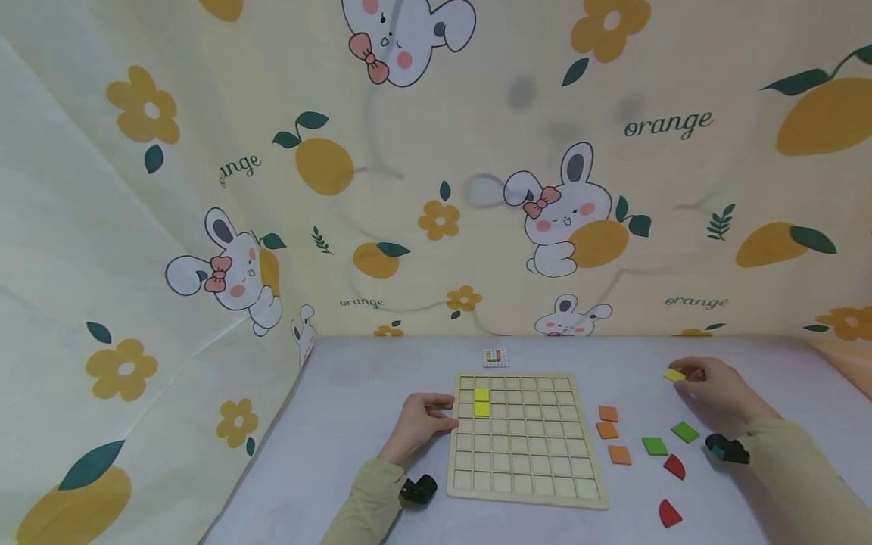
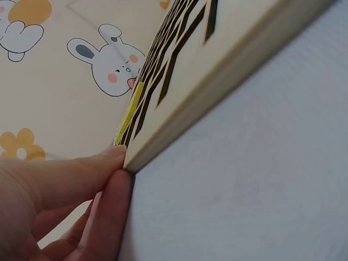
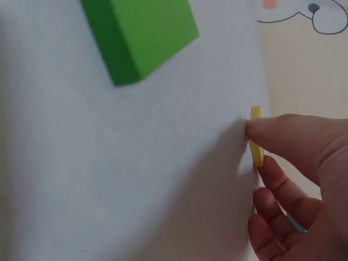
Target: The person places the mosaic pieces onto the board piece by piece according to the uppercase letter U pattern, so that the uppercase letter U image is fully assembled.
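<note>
A wooden grid board [image 1: 527,446] lies on the table, with two yellow square tiles [image 1: 481,403] set one above the other in its upper left cells. At the board's left edge, my left hand [image 1: 418,424] pinches the rim between thumb and finger; the left wrist view shows the thumb [image 2: 103,163] against the board's edge [image 2: 217,84]. Off to the board's right, my right hand [image 1: 718,386] pinches another yellow square tile [image 1: 674,375] between thumb and fingers. The right wrist view shows this tile [image 3: 255,138] edge-on, close to the tabletop.
Right of the board lie several orange square tiles [image 1: 608,431], two green tiles [image 1: 655,446] and two red quarter-circle pieces [image 1: 670,514]. A small pattern card [image 1: 495,358] sits behind the board. Printed cloth [image 1: 436,166] hangs at the back and left.
</note>
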Demonstrator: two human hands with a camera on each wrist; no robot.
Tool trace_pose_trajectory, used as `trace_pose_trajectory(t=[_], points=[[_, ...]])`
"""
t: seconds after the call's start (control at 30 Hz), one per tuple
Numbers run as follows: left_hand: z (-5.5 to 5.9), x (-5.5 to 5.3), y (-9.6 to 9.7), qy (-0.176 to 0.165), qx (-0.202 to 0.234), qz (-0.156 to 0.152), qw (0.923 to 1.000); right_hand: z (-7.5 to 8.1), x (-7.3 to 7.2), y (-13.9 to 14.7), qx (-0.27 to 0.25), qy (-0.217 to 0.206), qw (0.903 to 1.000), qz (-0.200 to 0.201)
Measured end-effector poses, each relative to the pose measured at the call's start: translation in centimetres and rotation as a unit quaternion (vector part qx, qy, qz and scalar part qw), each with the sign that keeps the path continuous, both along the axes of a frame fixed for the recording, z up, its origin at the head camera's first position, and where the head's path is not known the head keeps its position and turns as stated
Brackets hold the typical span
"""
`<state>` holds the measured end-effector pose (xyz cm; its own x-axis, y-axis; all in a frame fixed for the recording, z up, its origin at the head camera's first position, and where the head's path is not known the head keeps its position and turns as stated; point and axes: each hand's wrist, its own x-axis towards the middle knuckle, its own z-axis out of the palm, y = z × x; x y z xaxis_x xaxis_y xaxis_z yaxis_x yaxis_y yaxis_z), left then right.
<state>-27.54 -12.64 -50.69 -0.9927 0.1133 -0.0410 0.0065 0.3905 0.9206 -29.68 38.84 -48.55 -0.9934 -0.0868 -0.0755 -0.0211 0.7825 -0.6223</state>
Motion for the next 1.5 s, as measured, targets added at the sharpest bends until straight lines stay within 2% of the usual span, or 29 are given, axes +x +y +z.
trace_pose_trajectory(t=[0.33, 0.47, 0.6, 0.7, 0.97, 1.1, 1.27, 1.5], points=[[0.3, 0.4, 0.0, 0.013, 0.002, -0.01, 0.9999, 0.0, 0.1, -0.1, 0.005, 0.006, 1.0, 0.0], [0.4, 0.6, 0.0, 0.008, 0.001, -0.006, 0.9999, 0.2, 0.2, 0.0, 0.004, 0.008, 0.9999, 0.006], [0.2, 0.5, 0.0, 0.007, 0.004, -0.002, 1.0, 0.6, 0.5, -0.2, 0.014, 0.036, 0.999, 0.021], [0.1, 0.4, -0.1, 0.008, 0.012, -0.002, 0.9999, 1.5, 0.8, -0.9, 0.018, 0.06, 0.9974, 0.036], [-0.3, 0.0, -0.4, 0.007, 0.024, -0.005, 0.9997, 4.2, 1.2, -5.2, 0.017, 0.143, 0.9866, 0.076], [-0.1, 0.1, -0.4, 0.007, 0.023, -0.004, 0.9997, 5.0, 1.1, -7.8, 0.01, 0.162, 0.9815, 0.101], [0.2, 0.2, -0.2, 0.008, 0.017, -0.002, 0.9998, 5.4, 1.1, -11.3, -0.008, 0.166, 0.9771, 0.134], [0.3, 0.2, 0.0, 0.01, 0.018, -0.006, 0.9998, 4.7, 1.3, -15.9, -0.048, 0.178, 0.9655, 0.184]])
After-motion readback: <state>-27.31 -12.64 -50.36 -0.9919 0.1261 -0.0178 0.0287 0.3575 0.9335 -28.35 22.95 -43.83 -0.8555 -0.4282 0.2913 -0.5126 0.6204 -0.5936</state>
